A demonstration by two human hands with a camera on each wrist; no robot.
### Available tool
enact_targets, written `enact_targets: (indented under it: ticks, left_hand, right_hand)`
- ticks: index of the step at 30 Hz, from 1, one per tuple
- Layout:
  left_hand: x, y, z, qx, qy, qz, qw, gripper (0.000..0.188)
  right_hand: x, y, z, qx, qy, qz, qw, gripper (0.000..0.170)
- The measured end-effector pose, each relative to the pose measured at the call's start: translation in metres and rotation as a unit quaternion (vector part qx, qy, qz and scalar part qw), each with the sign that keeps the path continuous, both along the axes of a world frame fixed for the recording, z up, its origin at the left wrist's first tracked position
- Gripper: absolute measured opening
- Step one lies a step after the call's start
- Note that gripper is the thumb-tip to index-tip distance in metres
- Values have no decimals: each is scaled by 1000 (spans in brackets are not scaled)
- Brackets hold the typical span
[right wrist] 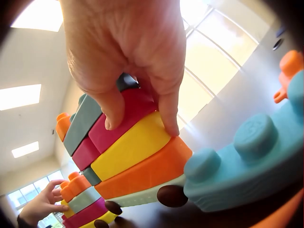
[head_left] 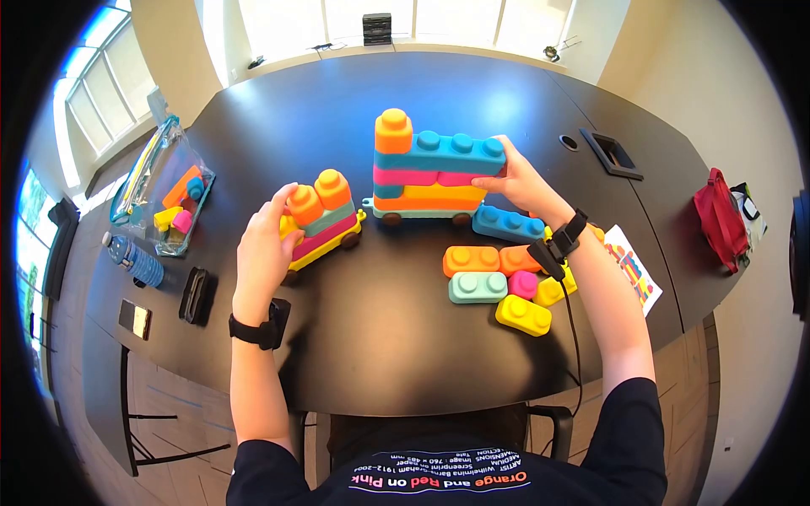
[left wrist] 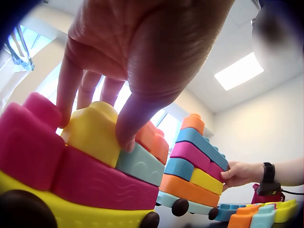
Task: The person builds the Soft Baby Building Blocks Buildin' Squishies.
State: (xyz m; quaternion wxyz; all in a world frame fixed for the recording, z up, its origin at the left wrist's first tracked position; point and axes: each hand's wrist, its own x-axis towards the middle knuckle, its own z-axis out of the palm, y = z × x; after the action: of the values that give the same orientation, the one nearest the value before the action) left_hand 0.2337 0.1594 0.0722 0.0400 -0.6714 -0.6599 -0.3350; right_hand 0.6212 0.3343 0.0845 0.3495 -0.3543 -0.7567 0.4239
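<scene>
While the right hand (head_left: 516,179) holds the right end of the long stack (head_left: 434,194), lying left to right at upper centre of the head view, the left hand (head_left: 265,243) is on the slanting toy car (head_left: 326,238), centre-left. In the left wrist view, its half-open fingers (left wrist: 67,90) pinch a yellow block (left wrist: 92,135) left of centre; in the right wrist view, parted fingers clasp the stack's end.

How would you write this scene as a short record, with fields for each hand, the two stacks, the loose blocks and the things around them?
Left hand: pinches a yellow block on the lower stack
Right hand: grips the right end of the taller stack
Wheeled bases: yellow base under the lower stack, pale base under the taller
Loose blocks: on the table, partly behind the right forearm
Left side: clear bag, bottle
Right side: printed sheet, red bag
</scene>
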Motion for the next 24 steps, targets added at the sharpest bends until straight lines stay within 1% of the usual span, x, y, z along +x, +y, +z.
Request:
enact_targets:
  ticks: [2, 8, 10, 11, 13, 16, 20, 22, 23, 24]
  left_hand:
    - [-1, 0, 0, -8, 0, 7, 1000, 75]
    - [-2, 5, -3, 21, 12, -16, 1000, 76]
    - [0, 7, -2, 11, 9, -24, 1000, 75]
    - [0, 7, -3, 11, 8, -24, 1000, 75]
    - [1, 8, -3, 21, 20, -24, 999, 75]
    - [4, 7, -1, -5, -4, -9, 1000, 76]
    - [0, 7, -3, 8, 16, -22, 1000, 76]
    - [-1, 3, 2, -18, 12, -34, 999, 77]
    - [1, 0, 4, -17, 12, -35, 999, 77]
    - [6, -5, 6, 49, 38, -35, 997, 78]
  right_hand:
    - [-1, 2, -4, -4, 0, 4, 1000, 52]
    - [-5, 0, -4, -40, -2, 4, 999, 53]
    - [-7, 2, -5, 5, -16, 5, 1000, 53]
    - [-7, 3, -4, 4, -17, 5, 1000, 53]
    - [-8, 3, 0, 32, -69, 3, 997, 59]
    - [-8, 3, 3, 26, -99, -1, 995, 60]
    - [-6, -2, 2, 32, -79, 8, 996, 67]
    - [-2, -13, 13, -12, -24, 0, 1000, 59]
    - [5, -15, 17, -11, -24, -1, 1000, 59]
    - [16, -15, 23, 36, -73, -28, 996, 58]
